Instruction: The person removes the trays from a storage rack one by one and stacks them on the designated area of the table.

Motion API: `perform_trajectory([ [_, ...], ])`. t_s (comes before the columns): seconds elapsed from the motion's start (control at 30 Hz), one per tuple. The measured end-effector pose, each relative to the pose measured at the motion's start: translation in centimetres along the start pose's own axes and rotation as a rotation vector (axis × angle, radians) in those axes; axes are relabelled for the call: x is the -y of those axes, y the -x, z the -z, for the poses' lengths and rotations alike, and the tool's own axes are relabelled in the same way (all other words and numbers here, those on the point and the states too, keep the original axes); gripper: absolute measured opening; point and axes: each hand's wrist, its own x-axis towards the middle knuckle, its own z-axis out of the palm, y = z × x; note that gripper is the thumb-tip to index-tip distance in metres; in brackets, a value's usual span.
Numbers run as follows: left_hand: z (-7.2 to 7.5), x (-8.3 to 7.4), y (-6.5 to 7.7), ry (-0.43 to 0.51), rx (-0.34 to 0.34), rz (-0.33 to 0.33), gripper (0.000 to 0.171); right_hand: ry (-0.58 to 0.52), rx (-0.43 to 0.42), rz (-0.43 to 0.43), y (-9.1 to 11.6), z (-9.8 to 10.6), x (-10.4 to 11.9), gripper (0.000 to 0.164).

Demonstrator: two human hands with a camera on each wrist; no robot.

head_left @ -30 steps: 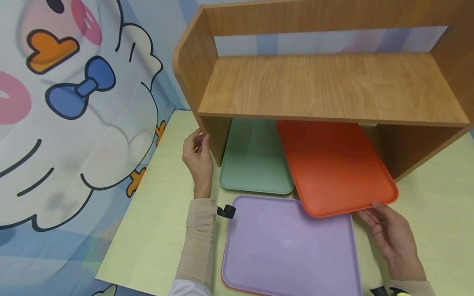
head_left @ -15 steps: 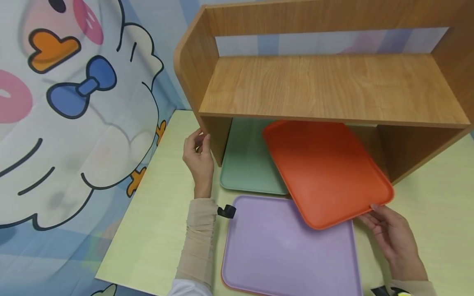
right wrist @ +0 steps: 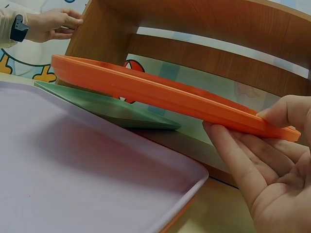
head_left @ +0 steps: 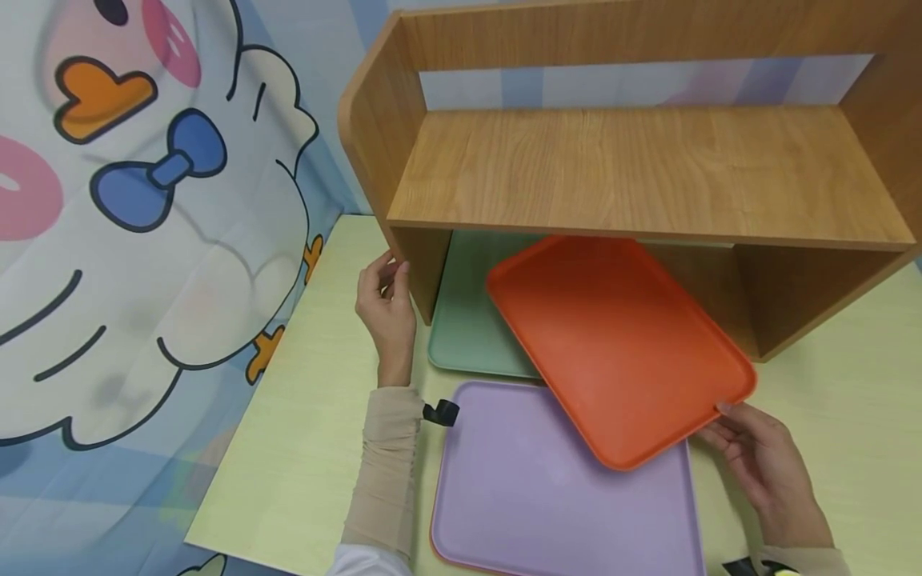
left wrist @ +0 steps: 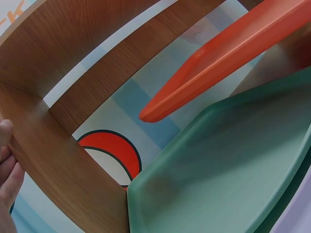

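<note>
My right hand (head_left: 763, 464) pinches a corner of an orange tray (head_left: 627, 344), thumb on its upper rim and fingers beneath. The right wrist view shows this tray raised above a purple tray (right wrist: 97, 160). It sits askew, its far end overlapping a green tray (head_left: 479, 328) on the left. The green tray lies partly under the shelf of a wooden desktop rack (head_left: 634, 168), whose board hides its back part. My left hand (head_left: 389, 316) holds the front edge of the rack's left side panel (left wrist: 63, 170) between thumb and fingers.
The purple tray lies on the pale yellow table (head_left: 288, 432) in front of the rack, with another orange rim (head_left: 435, 532) showing beneath it. A cartoon-printed cloth (head_left: 180, 280) hangs on the left and behind. The rack's right side panel (head_left: 807, 296) stands beyond the orange tray.
The held orange tray has swung round, its far end moving left over the green tray and its near corner coming toward me. My left hand has stayed at the side panel.
</note>
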Motion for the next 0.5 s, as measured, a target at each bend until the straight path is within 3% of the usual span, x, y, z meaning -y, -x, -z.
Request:
perform_trajectory([
  [0.5, -0.09, 0.19, -0.01, 0.000, -0.008, -0.005, 0.024, 0.021, 0.167, -0.032, 0.10, 0.19, -0.26, 0.043],
])
